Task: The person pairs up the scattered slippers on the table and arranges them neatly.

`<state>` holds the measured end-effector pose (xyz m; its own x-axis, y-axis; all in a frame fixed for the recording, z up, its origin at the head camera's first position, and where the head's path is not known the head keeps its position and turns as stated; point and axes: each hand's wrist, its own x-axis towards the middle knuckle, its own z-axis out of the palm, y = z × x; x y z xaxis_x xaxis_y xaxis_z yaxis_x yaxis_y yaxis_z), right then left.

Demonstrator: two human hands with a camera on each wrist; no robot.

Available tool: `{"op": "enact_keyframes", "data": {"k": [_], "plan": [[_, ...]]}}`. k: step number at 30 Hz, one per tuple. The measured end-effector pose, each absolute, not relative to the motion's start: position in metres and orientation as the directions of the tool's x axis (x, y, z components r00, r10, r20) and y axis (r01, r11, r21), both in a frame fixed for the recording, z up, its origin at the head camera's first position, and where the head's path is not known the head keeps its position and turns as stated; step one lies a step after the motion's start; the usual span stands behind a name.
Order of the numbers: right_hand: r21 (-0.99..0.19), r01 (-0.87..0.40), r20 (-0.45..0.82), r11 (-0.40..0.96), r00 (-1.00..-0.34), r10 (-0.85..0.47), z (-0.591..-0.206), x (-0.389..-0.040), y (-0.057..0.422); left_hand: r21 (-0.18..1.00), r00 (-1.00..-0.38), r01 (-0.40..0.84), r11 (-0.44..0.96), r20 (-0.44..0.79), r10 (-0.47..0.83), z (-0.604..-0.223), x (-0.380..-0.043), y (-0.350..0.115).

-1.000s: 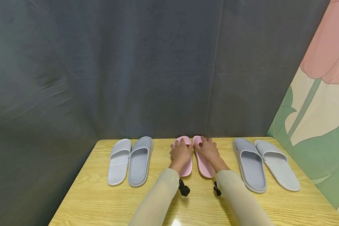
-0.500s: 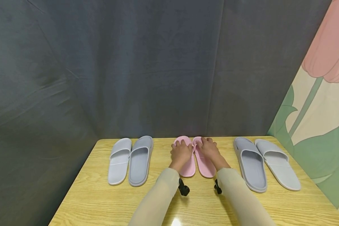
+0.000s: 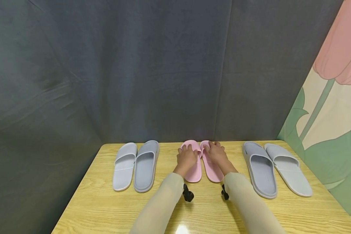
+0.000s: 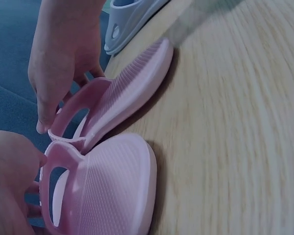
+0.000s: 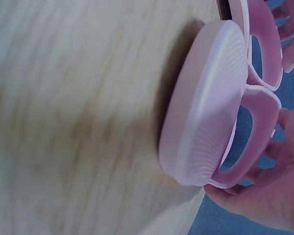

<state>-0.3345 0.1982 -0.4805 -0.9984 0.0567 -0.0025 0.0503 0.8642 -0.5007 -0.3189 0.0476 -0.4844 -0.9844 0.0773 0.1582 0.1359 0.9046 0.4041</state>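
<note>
Pink slippers, one pair, flat on the wooden table [image 3: 105,211], middle stretch of its far edge. Toe ends towards that far edge, heels towards the near side. Left pink slipper [image 3: 194,174] and right pink slipper [image 3: 213,172] touching at the inner sides of their straps, heels splayed slightly apart.

Left hand [image 3: 187,158]: grasping left pink slipper, spread over the strap, thumb at one side, fingers at the other. Right hand [image 3: 217,155]: same way, grasping right pink slipper across its strap. How firmly, cannot tell. Pale sleeves [image 3: 161,204] reaching in from the table's near edge, small black fitting [image 3: 188,194] under the left cuff, similar under the right.

Towards the table's far left corner: left white slipper [image 3: 123,175], left gray slipper [image 3: 144,172] just beside it. Towards the table's far right corner: right gray slipper [image 3: 262,175], right pale slipper [image 3: 292,177] with ribbed strap, close together. Toes likewise at the table's far edge. Behind and left of the table, dark curtain [image 3: 163,71]. Right of the table, wall [image 3: 336,104] with painted pink tulip, green leaves.
</note>
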Motion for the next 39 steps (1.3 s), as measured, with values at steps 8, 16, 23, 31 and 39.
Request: {"op": "enact_keyframes", "data": {"k": [8,16,23,31,39], "plan": [[-0.494,0.04,0.006,0.869,-0.999,0.05,-0.479,-0.333,0.198,0.409,-0.988,0.14,0.902,0.122,0.098,-0.485,-0.319,0.044],[-0.496,0.06,0.0,0.866,-0.998,0.069,-0.478,-0.331,0.201,0.396,-0.99,0.142,0.907,0.08,0.12,-0.481,-0.318,0.037],[-0.474,0.061,0.004,0.879,-0.997,0.071,-0.474,-0.33,0.204,0.327,-0.986,0.162,0.931,0.085,0.142,-0.478,-0.32,0.029],[-0.447,0.041,0.025,0.893,-0.998,0.058,-0.468,-0.328,0.207,0.278,-0.982,0.18,0.944,0.111,0.155,-0.475,-0.318,0.019],[-0.411,0.001,0.073,0.912,-0.997,0.034,-0.458,-0.325,0.206,0.224,-0.98,0.172,0.959,0.136,0.144,-0.468,-0.316,0.006]]}}
